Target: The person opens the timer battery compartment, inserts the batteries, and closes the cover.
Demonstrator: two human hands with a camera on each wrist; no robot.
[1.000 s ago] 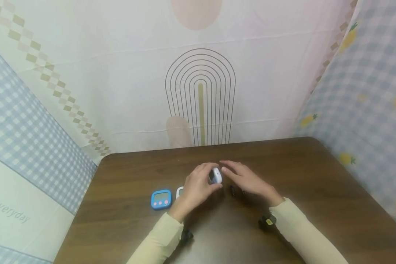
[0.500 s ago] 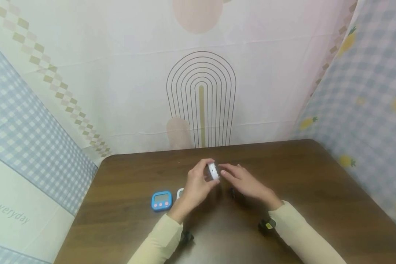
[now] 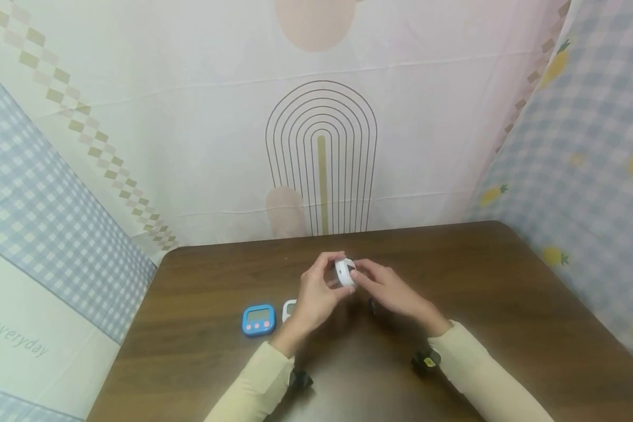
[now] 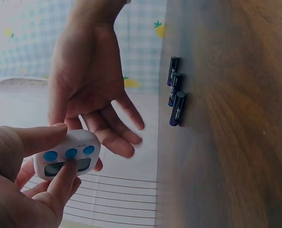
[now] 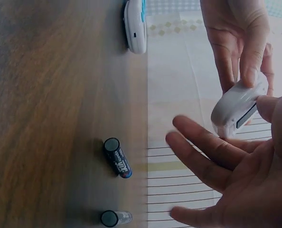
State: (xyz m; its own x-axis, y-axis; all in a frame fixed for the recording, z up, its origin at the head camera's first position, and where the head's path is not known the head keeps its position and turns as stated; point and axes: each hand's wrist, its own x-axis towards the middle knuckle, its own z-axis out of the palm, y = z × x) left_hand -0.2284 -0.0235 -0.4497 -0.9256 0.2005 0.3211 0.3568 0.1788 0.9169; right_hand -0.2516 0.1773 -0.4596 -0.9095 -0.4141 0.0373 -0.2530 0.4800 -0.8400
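My left hand (image 3: 316, 293) holds a white digital timer (image 4: 79, 140) with blue buttons above the table. In the left wrist view its thumb lies along the edge and its index finger over the screen. My right hand (image 3: 392, 290) touches the timer's back with its thumb (image 5: 267, 108), beside a dark strip (image 5: 247, 115). The other right fingers (image 5: 202, 161) stretch out, apart from the timer. Several dark batteries, such as one battery (image 4: 177, 109), lie on the table near the right hand; the head view mostly hides them.
A blue timer (image 3: 258, 320) with pink buttons lies on the table to the left. Beside it a second white timer (image 3: 288, 309) is partly hidden by the left hand. The brown table (image 3: 190, 363) ends at a patterned cloth (image 3: 216, 146) behind.
The left hand has turned the white timer so its back faces the right hand. The right thumb, apart from it before, now touches it.
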